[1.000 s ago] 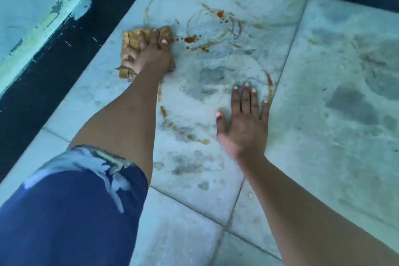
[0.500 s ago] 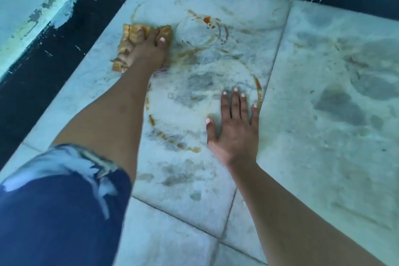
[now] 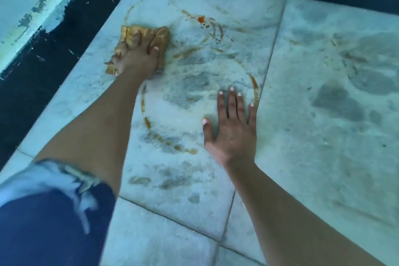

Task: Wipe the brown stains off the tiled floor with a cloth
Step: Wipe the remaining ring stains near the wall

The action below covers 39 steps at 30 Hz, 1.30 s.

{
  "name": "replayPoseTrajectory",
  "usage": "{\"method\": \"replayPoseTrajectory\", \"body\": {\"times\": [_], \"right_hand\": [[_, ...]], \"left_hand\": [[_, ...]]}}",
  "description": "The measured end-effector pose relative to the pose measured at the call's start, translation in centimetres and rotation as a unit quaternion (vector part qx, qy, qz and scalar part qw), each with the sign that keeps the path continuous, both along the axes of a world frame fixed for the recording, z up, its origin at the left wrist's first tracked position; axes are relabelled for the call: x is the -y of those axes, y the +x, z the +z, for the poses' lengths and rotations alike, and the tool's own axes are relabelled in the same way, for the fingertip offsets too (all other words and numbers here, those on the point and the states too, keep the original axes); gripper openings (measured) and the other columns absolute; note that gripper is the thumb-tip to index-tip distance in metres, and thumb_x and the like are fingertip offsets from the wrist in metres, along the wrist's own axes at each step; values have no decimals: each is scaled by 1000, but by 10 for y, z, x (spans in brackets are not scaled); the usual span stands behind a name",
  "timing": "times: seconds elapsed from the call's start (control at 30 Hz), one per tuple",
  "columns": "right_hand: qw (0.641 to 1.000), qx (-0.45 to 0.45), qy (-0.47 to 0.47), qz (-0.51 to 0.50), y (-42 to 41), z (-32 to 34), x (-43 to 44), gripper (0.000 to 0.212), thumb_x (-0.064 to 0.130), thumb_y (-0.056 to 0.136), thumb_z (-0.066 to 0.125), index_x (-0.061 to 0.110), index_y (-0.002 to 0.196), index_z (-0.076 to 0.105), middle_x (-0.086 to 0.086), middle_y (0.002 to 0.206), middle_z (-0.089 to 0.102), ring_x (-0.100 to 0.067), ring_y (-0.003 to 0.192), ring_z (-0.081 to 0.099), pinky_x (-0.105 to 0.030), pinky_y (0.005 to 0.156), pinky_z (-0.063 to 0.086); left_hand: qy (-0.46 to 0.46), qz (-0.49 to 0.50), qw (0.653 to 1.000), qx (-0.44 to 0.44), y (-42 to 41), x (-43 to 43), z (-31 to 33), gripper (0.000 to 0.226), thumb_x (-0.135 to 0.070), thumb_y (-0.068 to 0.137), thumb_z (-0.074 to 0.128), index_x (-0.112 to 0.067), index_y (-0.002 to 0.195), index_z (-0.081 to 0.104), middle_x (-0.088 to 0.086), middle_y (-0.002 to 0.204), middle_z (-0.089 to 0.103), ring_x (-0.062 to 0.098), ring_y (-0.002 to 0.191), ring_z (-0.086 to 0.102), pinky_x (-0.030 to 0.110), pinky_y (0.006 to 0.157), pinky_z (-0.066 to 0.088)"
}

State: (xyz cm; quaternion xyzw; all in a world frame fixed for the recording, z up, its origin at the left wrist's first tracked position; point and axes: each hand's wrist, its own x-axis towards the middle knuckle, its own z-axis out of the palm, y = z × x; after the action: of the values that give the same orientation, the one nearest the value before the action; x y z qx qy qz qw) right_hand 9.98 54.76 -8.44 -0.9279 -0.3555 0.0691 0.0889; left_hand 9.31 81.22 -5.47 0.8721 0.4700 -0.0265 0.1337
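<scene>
A stained yellow-brown cloth (image 3: 162,34) lies on the pale tiled floor (image 3: 323,157), pressed down under my left hand (image 3: 136,58), whose fingers curl over it. Brown stains (image 3: 187,51) smear the tile just right of the cloth. A small red-brown blob (image 3: 200,20) sits farther up, and a thin brown ring (image 3: 255,90) curves round to a brown trail (image 3: 172,147) nearer me. My right hand (image 3: 232,129) rests flat on the tile with fingers spread, holding nothing, inside the ring's right edge.
A dark, paint-flecked border (image 3: 43,67) runs along the left and top of the tiles. Beyond it on the left is a pale raised ledge (image 3: 32,2). Grey damp patches (image 3: 336,101) mark the right-hand tile. My blue sleeve (image 3: 43,222) fills the lower left.
The red-brown spots right of the cloth have been smeared into streaks by a wipe. The cloth and left hand sit at nearly the same spot; the right hand stayed flat.
</scene>
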Motion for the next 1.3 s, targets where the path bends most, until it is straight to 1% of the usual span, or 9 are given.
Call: {"method": "replayPoseTrajectory", "body": {"times": [0.17,0.33,0.43,0.6,0.8,0.97,1.07,1.17,1.3], "right_hand": [[1000,5,-5,1,0,0,-1,72,53,89,10,18,150,-5,-5,159,-10,-19,145,-10,-43,117,-7],[1000,17,25,-8,-1,-1,-1,72,52,90,16,16,151,7,-7,159,1,-21,146,-1,-44,116,-4],[1000,2,2,1,-1,0,-1,72,53,89,11,17,151,-3,-6,159,-9,-20,146,-9,-44,117,-5],[1000,2,12,-5,-1,-1,-1,72,53,90,12,18,150,-5,-5,158,-12,-19,145,-12,-44,116,-7],[999,16,30,-16,-1,-5,-3,72,51,89,18,15,150,10,-8,159,3,-22,146,2,-45,115,1],[998,23,59,-30,-3,-5,-4,70,48,88,29,11,147,29,-11,155,21,-25,143,20,-48,112,13],[997,26,63,-30,-3,-6,-4,70,48,87,30,11,146,32,-12,155,23,-25,143,22,-48,111,14],[997,32,62,-32,-3,-6,-4,70,48,87,30,11,146,31,-12,155,24,-26,143,23,-48,112,14],[997,33,56,-30,-2,-6,-4,70,48,87,30,11,146,30,-12,155,22,-26,143,21,-48,111,13]], "left_hand": [[-7,-137,991,-6,50,61,-3,50,-50,97,21,-46,146,10,-8,160,-3,31,146,-5,63,110,-1],[36,-281,959,25,-28,59,-11,52,-56,94,21,-46,145,19,-13,158,7,23,146,6,50,114,8],[47,-169,984,30,-31,12,-8,49,-50,97,26,-40,145,27,-10,158,15,23,146,11,48,113,11],[-21,-12,999,28,53,-18,3,47,-45,100,19,-41,147,18,-6,159,8,30,146,4,61,111,6],[-42,-110,987,105,104,7,7,49,-42,101,25,-23,145,30,16,149,35,36,137,29,49,111,23],[-2,-280,953,115,52,30,-11,51,-47,98,23,-29,144,33,-2,156,23,28,143,23,50,114,18],[22,-154,983,96,55,2,-10,47,-46,99,22,-34,144,32,-5,157,20,28,143,19,51,114,15],[-23,-32,997,66,100,-10,3,45,-43,101,21,-37,145,27,-7,159,11,29,145,6,57,112,6],[-55,-114,992,25,154,9,11,47,-43,100,22,-36,147,22,-4,160,6,36,145,2,61,113,4]]}}
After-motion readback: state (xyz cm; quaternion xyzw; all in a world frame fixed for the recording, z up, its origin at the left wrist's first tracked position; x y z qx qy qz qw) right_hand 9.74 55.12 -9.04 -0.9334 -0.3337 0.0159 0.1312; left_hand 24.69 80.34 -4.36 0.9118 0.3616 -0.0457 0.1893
